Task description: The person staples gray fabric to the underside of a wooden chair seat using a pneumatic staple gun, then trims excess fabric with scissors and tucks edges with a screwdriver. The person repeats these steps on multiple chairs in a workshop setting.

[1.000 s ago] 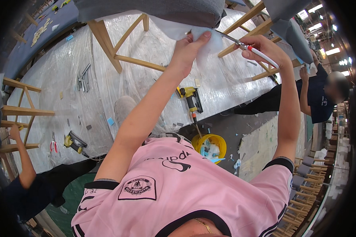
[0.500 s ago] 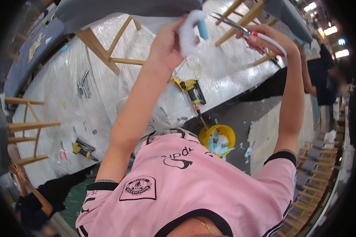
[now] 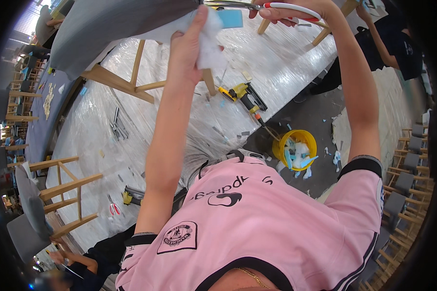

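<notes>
My left hand (image 3: 185, 51) pinches a tuft of white wadding (image 3: 211, 52) at the edge of a grey upholstered chair (image 3: 116, 31), thumb pointing up. A light-blue foam strip (image 3: 231, 19) sticks out to the right of the wadding. In my right hand (image 3: 289, 12) is a pair of scissors (image 3: 292, 8) with white and red handles. Its blades reach left, above the blue strip, towards the chair's edge near my left thumb. Whether they touch the material I cannot tell. The chair's wooden legs stand on a plastic-wrapped table (image 3: 155, 116).
Nearer me on the table lie a yellow-black staple gun (image 3: 247, 97), metal tools (image 3: 117, 127), a second staple gun (image 3: 132, 195) and other scissors (image 3: 113, 206). A yellow bucket (image 3: 311, 139) of scraps stands on the floor. People work at far right and lower left; chairs line both sides.
Both hands have moved up, with the wadding now against the grey chair's edge. The scissors have swung level and come over the blue strip. The whole view has shifted.
</notes>
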The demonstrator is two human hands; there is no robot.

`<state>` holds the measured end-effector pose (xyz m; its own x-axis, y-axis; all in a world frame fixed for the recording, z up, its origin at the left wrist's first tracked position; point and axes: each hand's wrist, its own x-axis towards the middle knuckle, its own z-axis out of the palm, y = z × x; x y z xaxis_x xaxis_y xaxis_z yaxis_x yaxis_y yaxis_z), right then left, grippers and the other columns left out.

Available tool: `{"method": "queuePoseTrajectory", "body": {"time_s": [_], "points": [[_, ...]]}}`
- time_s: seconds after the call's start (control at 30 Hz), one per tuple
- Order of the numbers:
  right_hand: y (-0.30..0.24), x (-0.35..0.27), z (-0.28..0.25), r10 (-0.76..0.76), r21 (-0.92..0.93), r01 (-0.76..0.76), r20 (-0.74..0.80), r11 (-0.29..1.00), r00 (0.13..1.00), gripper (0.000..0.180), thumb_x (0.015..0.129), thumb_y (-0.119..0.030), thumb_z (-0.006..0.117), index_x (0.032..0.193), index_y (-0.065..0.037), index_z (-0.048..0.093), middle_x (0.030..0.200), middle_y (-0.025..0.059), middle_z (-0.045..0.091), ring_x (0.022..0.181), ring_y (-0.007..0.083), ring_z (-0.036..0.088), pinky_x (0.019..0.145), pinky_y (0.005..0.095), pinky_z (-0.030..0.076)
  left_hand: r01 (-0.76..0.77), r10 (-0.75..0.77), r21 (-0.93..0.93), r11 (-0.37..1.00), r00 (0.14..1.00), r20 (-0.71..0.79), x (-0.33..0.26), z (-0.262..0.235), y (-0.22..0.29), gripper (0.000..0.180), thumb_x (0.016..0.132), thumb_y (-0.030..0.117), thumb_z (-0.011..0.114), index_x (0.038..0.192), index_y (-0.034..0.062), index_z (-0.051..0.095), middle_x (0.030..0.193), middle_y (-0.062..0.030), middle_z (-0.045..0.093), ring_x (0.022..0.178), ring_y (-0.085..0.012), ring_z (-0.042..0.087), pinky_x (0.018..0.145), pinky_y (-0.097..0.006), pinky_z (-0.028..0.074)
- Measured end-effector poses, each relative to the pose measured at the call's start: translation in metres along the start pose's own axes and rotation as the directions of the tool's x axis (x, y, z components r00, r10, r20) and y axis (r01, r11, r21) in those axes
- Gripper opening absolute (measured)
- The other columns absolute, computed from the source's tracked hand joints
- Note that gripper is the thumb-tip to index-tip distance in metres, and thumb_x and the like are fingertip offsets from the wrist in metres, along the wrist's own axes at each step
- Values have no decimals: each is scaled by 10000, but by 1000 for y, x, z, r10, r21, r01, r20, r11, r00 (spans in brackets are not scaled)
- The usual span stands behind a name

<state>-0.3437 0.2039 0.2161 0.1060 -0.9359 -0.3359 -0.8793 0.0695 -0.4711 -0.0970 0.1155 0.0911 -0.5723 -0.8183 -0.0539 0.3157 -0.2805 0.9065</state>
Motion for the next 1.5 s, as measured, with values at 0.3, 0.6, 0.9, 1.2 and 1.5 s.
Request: {"method": "queuePoseTrajectory", "body": {"time_s": [0.3,0.6,0.9,1.2,1.5], "points": [[9,7,3,-9,20,7,77,1000,997,708,893,-697,662,1252,-90,720,846,37,695,728,123,627,615,279,499,-78,79,-71,994,997,19,1,-20,-9,556,966,352,746,1329,-19,548,1188,-92,726,1059,-173,689,873,-328,572],[-9,30,2,-138,-46,141,51,989,989,678,887,-654,703,1268,-94,715,867,41,707,746,131,633,639,297,505,-127,127,-55,990,992,1,-3,-9,-19,452,971,402,730,1215,24,681,1157,-67,737,1007,-144,689,875,-306,553],[-14,48,21,-272,-222,243,-112,944,956,699,856,-664,730,1205,-58,749,980,95,735,844,203,665,762,345,546,-128,129,-33,991,991,41,11,-19,-33,514,960,452,734,1239,26,661,1143,-46,723,999,-126,687,862,-296,561],[-13,47,28,-291,-150,266,-179,952,940,647,852,-548,799,1206,-10,734,964,107,737,771,192,663,714,334,573,-146,141,51,988,985,100,15,-22,-35,566,948,516,729,1198,13,665,1078,-66,714,956,-132,687,814,-292,564],[-14,53,29,-316,-206,278,-186,938,930,606,830,-511,831,1201,-39,748,974,120,749,777,183,673,727,314,566,-193,184,126,973,980,77,15,-22,-37,583,947,517,728,1203,-2,662,1081,-79,720,950,-146,698,805,-300,574]]}}
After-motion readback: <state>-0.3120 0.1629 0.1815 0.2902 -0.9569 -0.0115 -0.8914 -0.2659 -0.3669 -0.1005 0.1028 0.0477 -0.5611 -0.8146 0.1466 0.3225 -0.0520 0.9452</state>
